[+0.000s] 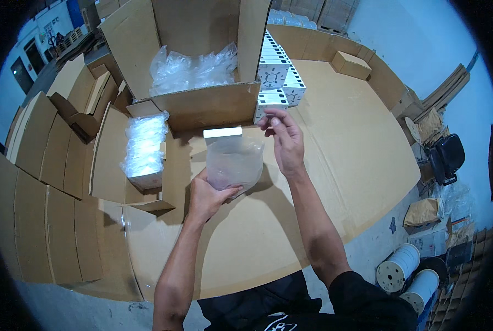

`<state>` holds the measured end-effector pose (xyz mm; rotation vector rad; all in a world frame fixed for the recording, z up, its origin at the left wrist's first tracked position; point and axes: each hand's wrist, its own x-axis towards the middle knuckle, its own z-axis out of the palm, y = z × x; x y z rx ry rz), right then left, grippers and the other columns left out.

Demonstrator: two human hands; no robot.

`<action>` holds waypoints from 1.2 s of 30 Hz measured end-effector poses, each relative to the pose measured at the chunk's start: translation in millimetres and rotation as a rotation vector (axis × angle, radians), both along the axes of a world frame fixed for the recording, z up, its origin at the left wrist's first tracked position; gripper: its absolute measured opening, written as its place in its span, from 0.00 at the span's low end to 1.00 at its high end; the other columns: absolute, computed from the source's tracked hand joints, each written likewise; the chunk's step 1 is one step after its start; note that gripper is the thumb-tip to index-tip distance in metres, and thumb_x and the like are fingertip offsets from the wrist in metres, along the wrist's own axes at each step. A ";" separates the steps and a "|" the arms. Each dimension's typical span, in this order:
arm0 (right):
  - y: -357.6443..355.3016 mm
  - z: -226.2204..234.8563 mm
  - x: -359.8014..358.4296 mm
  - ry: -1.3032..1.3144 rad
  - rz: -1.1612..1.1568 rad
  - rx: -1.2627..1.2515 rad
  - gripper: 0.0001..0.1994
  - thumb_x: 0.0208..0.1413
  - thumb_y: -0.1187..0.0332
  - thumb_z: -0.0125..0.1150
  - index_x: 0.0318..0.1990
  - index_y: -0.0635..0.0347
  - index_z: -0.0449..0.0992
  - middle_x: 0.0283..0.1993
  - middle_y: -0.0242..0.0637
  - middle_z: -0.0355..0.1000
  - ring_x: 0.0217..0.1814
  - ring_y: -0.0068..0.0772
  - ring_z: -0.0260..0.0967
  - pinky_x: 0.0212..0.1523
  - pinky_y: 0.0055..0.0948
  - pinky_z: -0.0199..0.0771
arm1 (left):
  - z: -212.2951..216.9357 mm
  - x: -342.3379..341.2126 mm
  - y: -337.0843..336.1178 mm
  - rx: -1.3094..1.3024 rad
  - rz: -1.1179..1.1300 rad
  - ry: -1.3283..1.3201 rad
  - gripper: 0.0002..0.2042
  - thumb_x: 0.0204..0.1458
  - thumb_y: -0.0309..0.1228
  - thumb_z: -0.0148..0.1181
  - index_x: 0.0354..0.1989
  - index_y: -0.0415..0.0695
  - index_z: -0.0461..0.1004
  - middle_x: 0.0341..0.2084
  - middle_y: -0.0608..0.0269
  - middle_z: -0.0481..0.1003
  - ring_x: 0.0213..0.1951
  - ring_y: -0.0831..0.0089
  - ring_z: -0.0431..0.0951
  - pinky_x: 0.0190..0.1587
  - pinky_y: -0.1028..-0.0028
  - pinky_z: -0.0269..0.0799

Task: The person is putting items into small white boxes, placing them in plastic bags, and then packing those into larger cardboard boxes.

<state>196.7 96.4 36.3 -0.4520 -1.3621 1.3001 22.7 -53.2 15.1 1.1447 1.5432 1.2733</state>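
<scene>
Standing on the wide table point(356, 149), a big box point(202, 107) is partly filled with clear plastic point(194, 70). Beside white stacks point(274, 74), the right hand point(286, 144) is raised, fingers bent; whether anything is pinched cannot be told. A clear bag point(232, 165) is pinched by the left hand point(205, 198), a white block point(222, 132) at its far end. Bagging seems underway; next, a steady hold may be needed

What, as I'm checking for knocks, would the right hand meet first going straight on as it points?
The right hand would probably meet the nearest white block first, though depth is unclear here.
</scene>
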 end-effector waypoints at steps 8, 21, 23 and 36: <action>0.8 -26.1 -4.7 -0.163 0.194 -0.027 0.25 0.57 0.82 0.59 0.63 0.61 0.72 0.62 0.35 0.72 0.59 0.26 0.69 0.59 0.29 0.72 | -4.5 -16.3 -2.4 0.018 -0.033 -0.071 0.24 0.41 0.30 0.81 0.45 0.34 0.78 0.38 0.58 0.83 0.39 0.73 0.83 0.44 0.70 0.80; 0.5 -39.1 -19.7 -0.209 0.242 -0.092 0.24 0.55 0.81 0.67 0.60 0.62 0.75 0.56 0.34 0.74 0.55 0.25 0.72 0.56 0.26 0.76 | -8.6 -22.2 -1.2 -0.012 -0.067 -0.016 0.28 0.39 0.35 0.83 0.47 0.34 0.78 0.40 0.55 0.82 0.41 0.69 0.83 0.47 0.68 0.80; 0.3 -39.4 -22.2 -0.208 0.221 -0.072 0.24 0.53 0.84 0.65 0.59 0.60 0.76 0.55 0.32 0.74 0.56 0.24 0.71 0.54 0.24 0.77 | -1.1 -21.6 -2.4 -0.092 -0.067 -0.012 0.28 0.39 0.36 0.83 0.46 0.33 0.78 0.39 0.55 0.83 0.39 0.69 0.83 0.45 0.68 0.80; 5.5 -23.6 -19.3 0.081 -0.056 -0.157 0.14 0.60 0.81 0.65 0.50 0.63 0.70 0.47 0.38 0.73 0.48 0.30 0.77 0.42 0.30 0.88 | -2.0 -23.8 -2.6 -0.080 -0.092 -0.026 0.25 0.40 0.32 0.82 0.45 0.34 0.79 0.38 0.56 0.83 0.38 0.72 0.83 0.44 0.70 0.80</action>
